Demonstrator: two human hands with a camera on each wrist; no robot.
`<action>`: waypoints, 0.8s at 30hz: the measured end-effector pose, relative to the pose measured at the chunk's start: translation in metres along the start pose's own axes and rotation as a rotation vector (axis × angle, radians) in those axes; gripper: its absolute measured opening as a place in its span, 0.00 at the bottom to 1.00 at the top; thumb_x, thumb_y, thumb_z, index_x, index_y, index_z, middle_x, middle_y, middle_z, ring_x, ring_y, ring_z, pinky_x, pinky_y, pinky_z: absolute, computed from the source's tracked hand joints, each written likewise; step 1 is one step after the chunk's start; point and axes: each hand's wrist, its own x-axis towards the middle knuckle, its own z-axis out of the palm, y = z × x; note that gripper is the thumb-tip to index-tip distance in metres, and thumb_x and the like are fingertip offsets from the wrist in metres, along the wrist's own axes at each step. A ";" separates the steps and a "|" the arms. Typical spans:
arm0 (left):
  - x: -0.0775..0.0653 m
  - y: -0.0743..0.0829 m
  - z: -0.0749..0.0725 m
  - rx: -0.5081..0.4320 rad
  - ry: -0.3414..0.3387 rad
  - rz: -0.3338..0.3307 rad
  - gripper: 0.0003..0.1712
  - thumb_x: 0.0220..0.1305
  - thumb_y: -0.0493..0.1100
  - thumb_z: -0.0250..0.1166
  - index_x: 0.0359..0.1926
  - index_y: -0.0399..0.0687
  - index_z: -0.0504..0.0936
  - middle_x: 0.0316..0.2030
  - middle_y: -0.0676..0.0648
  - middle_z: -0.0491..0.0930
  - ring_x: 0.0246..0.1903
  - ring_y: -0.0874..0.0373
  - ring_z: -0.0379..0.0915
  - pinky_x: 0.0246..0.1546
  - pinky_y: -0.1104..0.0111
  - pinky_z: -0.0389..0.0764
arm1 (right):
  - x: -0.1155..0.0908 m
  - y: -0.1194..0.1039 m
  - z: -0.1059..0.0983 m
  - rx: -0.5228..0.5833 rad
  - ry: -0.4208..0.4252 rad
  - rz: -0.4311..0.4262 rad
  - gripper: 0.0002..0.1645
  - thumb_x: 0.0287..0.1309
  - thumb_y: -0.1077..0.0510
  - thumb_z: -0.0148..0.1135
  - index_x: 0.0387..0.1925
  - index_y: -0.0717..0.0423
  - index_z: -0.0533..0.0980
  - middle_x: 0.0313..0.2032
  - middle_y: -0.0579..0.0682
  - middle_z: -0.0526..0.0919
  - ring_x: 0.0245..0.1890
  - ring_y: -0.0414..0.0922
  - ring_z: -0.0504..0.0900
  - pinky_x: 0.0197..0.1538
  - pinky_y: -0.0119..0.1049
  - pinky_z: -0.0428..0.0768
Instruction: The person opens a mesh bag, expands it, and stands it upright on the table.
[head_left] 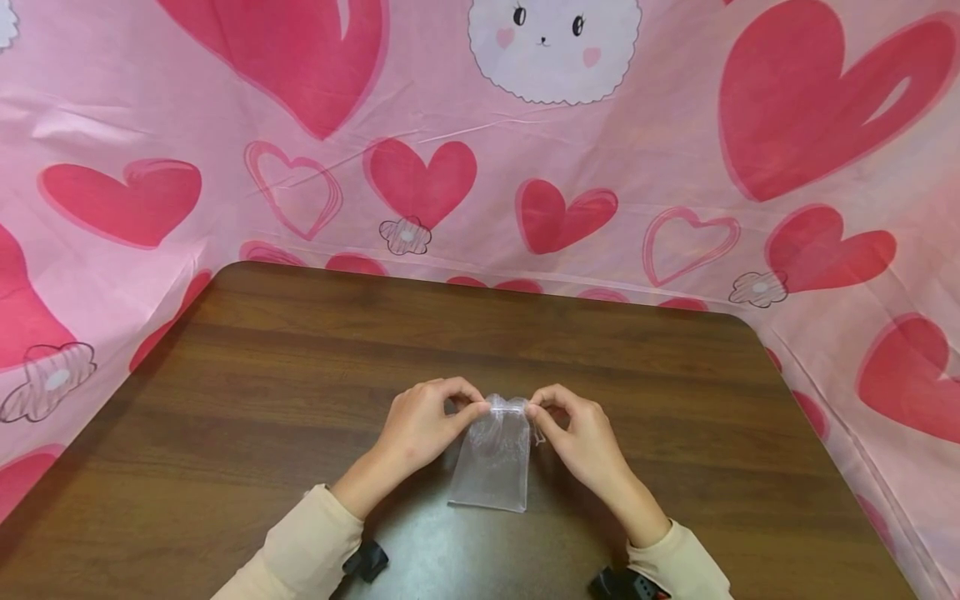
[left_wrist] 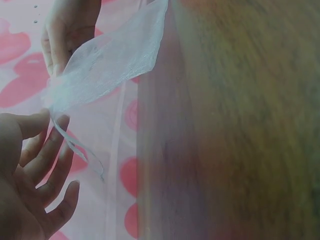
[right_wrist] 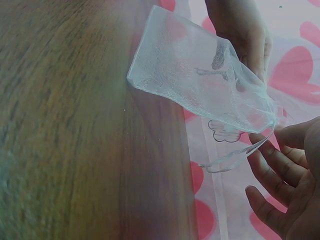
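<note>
A small white sheer drawstring bag [head_left: 492, 467] hangs between my hands over the table, its gathered mouth at the top and its flat bottom edge toward me. At the left corner of the mouth, my left hand [head_left: 430, 422] pinches the bag between thumb and index finger. My right hand [head_left: 581, 435] pinches the opposite corner the same way. Loose drawstring ends [right_wrist: 235, 159] dangle beside the right fingers in the right wrist view; another string loop [left_wrist: 77, 145] hangs by the left fingers in the left wrist view. Nothing solid shows through the thin fabric.
A dark brown wooden table [head_left: 300, 358] spreads out below the hands. Behind it and along both sides hangs a pink curtain [head_left: 495, 133] printed with red hearts. Black wrist devices [head_left: 366, 561] sit at the cuffs of the beige sleeves [head_left: 300, 542].
</note>
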 end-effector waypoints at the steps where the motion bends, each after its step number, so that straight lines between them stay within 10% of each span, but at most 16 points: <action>1: 0.000 0.000 0.000 -0.001 0.000 0.000 0.04 0.59 0.54 0.72 0.32 0.66 0.85 0.26 0.68 0.78 0.33 0.59 0.81 0.35 0.60 0.74 | 0.000 0.000 0.000 -0.001 -0.001 0.004 0.03 0.59 0.61 0.69 0.33 0.52 0.80 0.30 0.39 0.83 0.32 0.37 0.80 0.40 0.43 0.81; 24: -0.001 -0.002 -0.007 0.020 0.005 -0.008 0.04 0.59 0.54 0.71 0.32 0.67 0.84 0.25 0.69 0.76 0.32 0.61 0.79 0.36 0.60 0.73 | 0.000 0.001 -0.005 0.028 0.007 0.018 0.05 0.59 0.62 0.69 0.33 0.52 0.79 0.27 0.41 0.81 0.24 0.39 0.77 0.29 0.33 0.75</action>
